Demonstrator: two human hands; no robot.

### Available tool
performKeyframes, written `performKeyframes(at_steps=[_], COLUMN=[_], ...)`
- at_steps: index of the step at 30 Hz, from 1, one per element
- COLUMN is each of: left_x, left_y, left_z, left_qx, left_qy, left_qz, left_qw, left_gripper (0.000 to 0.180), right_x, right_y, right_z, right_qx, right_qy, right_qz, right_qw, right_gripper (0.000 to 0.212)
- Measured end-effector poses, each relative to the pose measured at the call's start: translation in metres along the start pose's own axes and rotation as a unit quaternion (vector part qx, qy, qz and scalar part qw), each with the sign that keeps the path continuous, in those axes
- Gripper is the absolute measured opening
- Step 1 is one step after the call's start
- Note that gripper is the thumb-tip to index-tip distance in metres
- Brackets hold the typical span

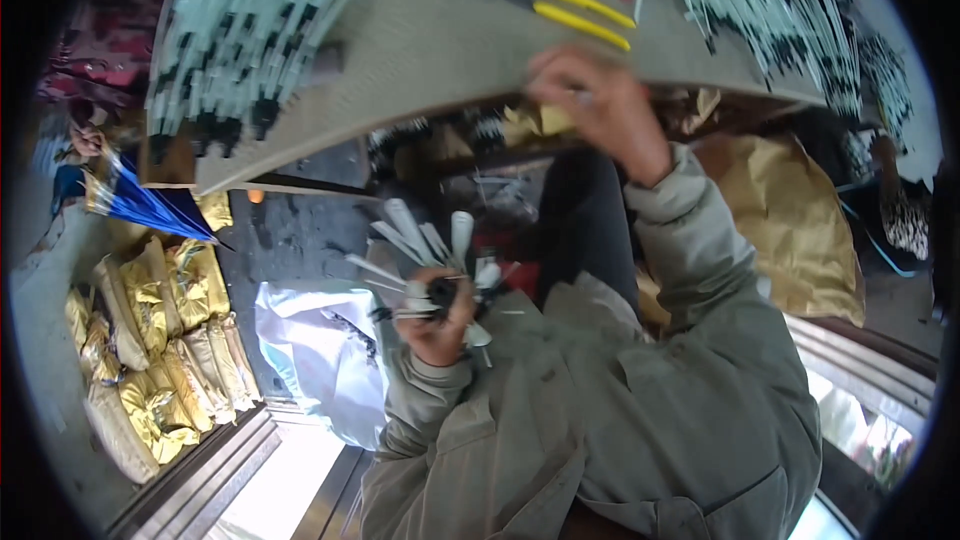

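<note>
My left hand (pixel 440 318) is wrapped round a bundle of white plastic sticks (pixel 402 225) in front of my lap. The sticks fan out in several directions, and a round black piece (pixel 440 291) shows at the top of the fist. Farther forward and to the right, my right hand (pixel 605 110) is raised over the near edge of the table (pixel 420 60). Motion blurs its curled fingers, and whatever they hold cannot be made out. Pliers with yellow handles (pixel 575 15) lie on the table just beyond that hand.
Piles of pale sticks with black ends (pixel 245 40) cover the table's left; more sticks (pixel 730 10) lie at its right. Yellow wrapped bundles (pixel 160 350) lie at lower left. A white sack (pixel 325 350) and a large brown paper bag (pixel 785 220) flank me. Other people's hands show at both sides.
</note>
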State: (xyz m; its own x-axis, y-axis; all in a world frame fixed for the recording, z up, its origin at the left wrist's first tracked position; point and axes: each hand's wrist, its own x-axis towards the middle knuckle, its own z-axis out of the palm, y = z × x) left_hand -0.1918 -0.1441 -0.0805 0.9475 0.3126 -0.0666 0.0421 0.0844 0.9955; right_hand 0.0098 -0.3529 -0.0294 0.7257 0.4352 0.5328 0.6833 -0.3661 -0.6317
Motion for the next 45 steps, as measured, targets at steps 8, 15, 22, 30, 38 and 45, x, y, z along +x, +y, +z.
performKeyframes(at_steps=[8, 15, 22, 30, 38, 45], left_x=[-0.025, -0.02, -0.009, 0.002, 0.011, 0.013], left_y=[-0.05, -0.061, -0.018, 0.01, 0.028, 0.008], left_z=[0.035, -0.006, -0.029, -0.029, -0.005, 0.006], left_qx=[0.229, 0.052, -0.037, 0.03, 0.075, 0.076], left_qy=[-0.096, -0.183, -0.204, -0.212, -0.241, -0.202], left_qz=[0.299, 0.037, 0.017, 0.045, 0.155, 0.176], left_qw=[0.921, 0.981, 0.978, 0.976, 0.955, 0.96], left_gripper=[0.037, 0.034, 0.034, 0.037, 0.04, 0.043], right_x=[-0.057, -0.108, -0.115, -0.082, -0.082, -0.093], right_y=[0.089, 0.054, -0.062, -0.07, -0.063, -0.061], right_z=[-0.034, -0.012, 0.022, 0.015, 0.011, 0.007], right_qx=[-0.451, 0.055, 0.057, -0.412, -0.453, -0.358], right_qy=[0.042, 0.174, -0.042, 0.025, 0.079, -0.027], right_qz=[-0.003, 0.182, 0.074, -0.252, -0.289, -0.207], right_qw=[0.892, 0.966, 0.995, 0.876, 0.839, 0.91], right_gripper=[0.033, 0.027, 0.011, 0.029, 0.031, 0.017])
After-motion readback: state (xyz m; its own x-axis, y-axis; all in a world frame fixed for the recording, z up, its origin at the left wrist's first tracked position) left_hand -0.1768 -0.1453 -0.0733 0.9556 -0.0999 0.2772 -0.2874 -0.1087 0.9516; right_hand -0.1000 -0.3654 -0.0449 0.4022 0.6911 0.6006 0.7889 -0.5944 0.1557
